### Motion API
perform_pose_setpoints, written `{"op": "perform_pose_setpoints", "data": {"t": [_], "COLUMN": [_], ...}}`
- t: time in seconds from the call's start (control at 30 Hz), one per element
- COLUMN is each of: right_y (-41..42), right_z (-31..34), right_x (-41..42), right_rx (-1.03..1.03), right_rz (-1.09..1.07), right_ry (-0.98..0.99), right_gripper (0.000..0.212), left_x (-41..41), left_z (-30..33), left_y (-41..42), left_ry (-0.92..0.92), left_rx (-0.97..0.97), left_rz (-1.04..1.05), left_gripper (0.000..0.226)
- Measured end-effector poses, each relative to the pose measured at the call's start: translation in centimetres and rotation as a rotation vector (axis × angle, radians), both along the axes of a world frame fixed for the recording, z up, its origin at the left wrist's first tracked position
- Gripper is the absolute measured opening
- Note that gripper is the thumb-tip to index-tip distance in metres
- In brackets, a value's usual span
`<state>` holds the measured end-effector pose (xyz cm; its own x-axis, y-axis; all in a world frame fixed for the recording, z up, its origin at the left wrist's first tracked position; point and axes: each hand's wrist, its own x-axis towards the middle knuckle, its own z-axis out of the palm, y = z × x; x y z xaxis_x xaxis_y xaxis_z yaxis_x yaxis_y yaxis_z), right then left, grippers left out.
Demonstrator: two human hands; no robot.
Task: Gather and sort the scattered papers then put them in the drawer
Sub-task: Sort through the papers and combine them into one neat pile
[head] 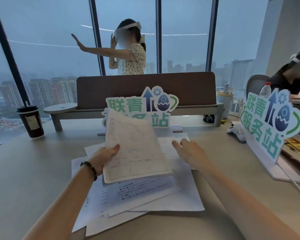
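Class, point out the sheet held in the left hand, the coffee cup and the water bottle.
held sheet (135, 146), head view, middle of the page.
coffee cup (31, 122), head view, dark side wall.
water bottle (265, 90), head view, clear shoulder.

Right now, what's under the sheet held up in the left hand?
Under the lifted printed form sheet lie overlapping white printed papers on the grey desk. The sheet hides the pile's middle, so what lies there cannot be seen.

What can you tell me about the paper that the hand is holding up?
The sheet is a thin white printed form with boxes and lines, too blurred to read. It is lifted, tilted up off the pile on the desk. The left hand pinches its left edge, thumb on top. The right hand reaches past it, fingers straight, not touching it.
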<state>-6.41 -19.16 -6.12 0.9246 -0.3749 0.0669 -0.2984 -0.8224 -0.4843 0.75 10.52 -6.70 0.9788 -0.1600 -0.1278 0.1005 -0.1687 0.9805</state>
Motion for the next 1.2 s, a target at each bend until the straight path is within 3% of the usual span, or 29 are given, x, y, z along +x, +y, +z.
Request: {"op": "perform_pose_setpoints", "data": {"t": [0.1, 0.2, 0.33, 0.5, 0.63, 0.73, 0.97, 1.1, 1.2], "right_y": [-0.5, -0.4, -0.5, -1.5, -3.2, -4.1, -5.1, -5.2, -5.1], "right_z": [-2.5, -3.3, -2.4, -2.0, -1.8, -1.7, -2.6, -2.9, -3.4], "right_x": [0.1, 0.5, 0.0, -0.3, -0.4, -0.6, -0.2, -0.5, -0.2], "right_rx": [-0.197, -0.222, 0.051, 0.291, 0.596, 0.732, 0.581, 0.272, 0.072], "right_rz": [-0.031, -0.001, 0.027, -0.021, -0.106, -0.088, -0.059, -0.026, -0.053], "right_ry": [0.222, 0.213, 0.074, -0.104, -0.152, -0.095, -0.187, -0.239, -0.227], "right_gripper": [0.069, 0.068, 0.066, 0.070, 0.074, 0.043, 0.024, 0.004, 0.009], "left_x": [0.6, 0.5, 0.4, 0.2, 0.2, 0.2, 0.1, 0.3, 0.2], "left_z": [-1.5, -2.3, -2.1, -1.9, -1.8, -1.8, -2.1, -2.2, -2.2], "left_y": [0.9, 0.5, -0.6, -1.9, -2.7, -3.4, -4.1, -3.3, -3.4], "left_ry": [0.113, 0.128, 0.101, 0.096, 0.107, 0.105, 0.073, 0.085, 0.085], "left_rx": [0.108, 0.220, 0.328, 0.320, 0.310, 0.307, 0.245, 0.143, 0.149], "left_rz": [0.052, 0.043, 0.024, 0.011, -0.001, -0.024, -0.001, -0.009, -0.004], "left_gripper": [0.039, 0.034, 0.036, 0.034, 0.034, 0.034, 0.032, 0.031, 0.029]}}
